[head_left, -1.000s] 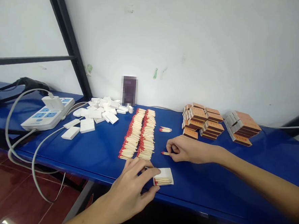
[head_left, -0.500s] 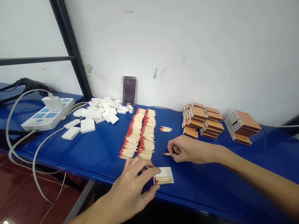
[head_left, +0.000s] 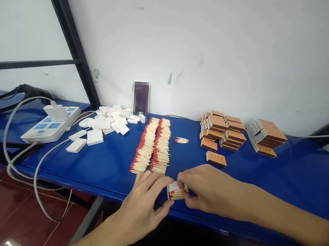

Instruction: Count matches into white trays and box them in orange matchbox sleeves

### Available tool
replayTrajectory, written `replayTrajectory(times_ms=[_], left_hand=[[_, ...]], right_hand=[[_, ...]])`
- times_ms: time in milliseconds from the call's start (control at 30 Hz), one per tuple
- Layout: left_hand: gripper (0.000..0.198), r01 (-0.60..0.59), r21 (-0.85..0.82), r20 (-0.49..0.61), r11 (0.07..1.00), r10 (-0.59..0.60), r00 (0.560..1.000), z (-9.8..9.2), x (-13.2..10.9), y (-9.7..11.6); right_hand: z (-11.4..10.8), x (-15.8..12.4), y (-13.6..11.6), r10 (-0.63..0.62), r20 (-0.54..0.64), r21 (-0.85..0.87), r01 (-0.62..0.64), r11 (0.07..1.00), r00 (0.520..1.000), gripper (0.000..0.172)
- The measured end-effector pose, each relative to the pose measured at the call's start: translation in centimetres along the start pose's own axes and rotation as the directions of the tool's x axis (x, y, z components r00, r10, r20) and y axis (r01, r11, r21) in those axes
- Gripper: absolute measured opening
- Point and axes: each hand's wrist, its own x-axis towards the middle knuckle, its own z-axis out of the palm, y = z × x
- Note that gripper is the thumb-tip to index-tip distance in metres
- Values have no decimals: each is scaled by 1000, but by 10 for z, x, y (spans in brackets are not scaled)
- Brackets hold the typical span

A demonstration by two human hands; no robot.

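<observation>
My left hand grips a small white matchbox tray at the near edge of the blue table; red-tipped matches lie in the tray. My right hand is over the tray's right side, fingers pinched on a match lying into it. Two long rows of loose matches run away from the tray. A small bunch of matches lies further back. One orange matchbox sleeve lies alone behind my right hand.
Stacks of orange matchbox sleeves and a further pile stand at the back right. White empty trays are heaped at the back left. A white power strip with grey cables sits at the left. A black frame post leans against the wall.
My right hand has come from the table's middle toward me with a match and now rests at the tray. A single orange sleeve shows where that hand was. The left hand kept its hold.
</observation>
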Motion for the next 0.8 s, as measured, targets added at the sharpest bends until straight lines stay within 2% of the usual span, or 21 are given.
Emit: replayTrajectory(times_ms=[100, 233, 300, 367, 500, 600, 700, 800], left_hand=[[35, 2, -14, 2, 1000, -2, 1000, 0, 0, 0], [25, -18, -26, -12, 1000, 18, 1000, 2, -1, -2], [22, -36, -20, -15, 999, 35, 999, 3, -1, -3], [22, -44, 4, 1, 999, 44, 999, 3, -2, -4], [22, -47, 65, 63, 997, 43, 997, 1, -2, -3], [21, -57, 77, 85, 995, 50, 995, -2, -1, 0], [21, -72, 69, 86, 995, 66, 994, -2, 0, 1], [23, -89, 56, 63, 994, 85, 994, 0, 0, 0]], right_hand=[[8, 3, -5, 0, -4, -79, -1, 997, 1000, 6], [5, -1, -6, -63, 24, 26, 63, 998, 998, 14], [0, -4, -4, -75, -21, 37, 76, 996, 997, 16], [-5, -5, 1, -51, -115, 6, 52, 999, 992, 17], [-13, 5, 31, 89, -268, -133, -128, 983, 959, 19], [-15, 22, 63, 203, -287, -237, -275, 932, 936, 23], [-12, 38, 90, 172, -263, -283, -246, 927, 949, 29], [-9, 52, 108, 130, -313, -292, -225, 929, 941, 37]])
